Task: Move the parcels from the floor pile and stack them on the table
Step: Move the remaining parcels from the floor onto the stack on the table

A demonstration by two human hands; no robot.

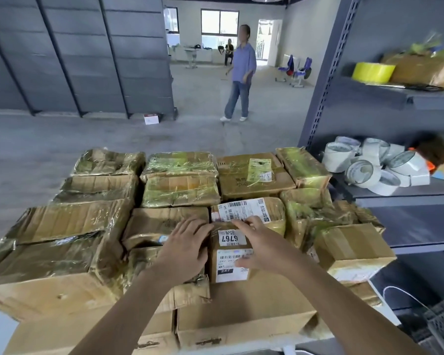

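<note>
Several taped cardboard parcels lie stacked side by side on the table, which they almost hide. In the middle front sits a small brown parcel (230, 252) with white labels reading 6767 and 247. My left hand (183, 248) lies flat with straight fingers on that parcel's left edge and on the parcel beside it. My right hand (260, 244) rests on its right top, fingers stretched out over the labels. Just behind it lies a parcel with a white shipping label (244, 208). A large plain carton (244, 311) sits under my forearms at the front.
A grey metal shelf unit (405, 198) stands at the right with several white tape rolls (377, 167) and a yellow tape roll (373, 71). A person (240, 73) stands on the concrete floor beyond the table. A small white box (151, 118) lies by the grey wall panels.
</note>
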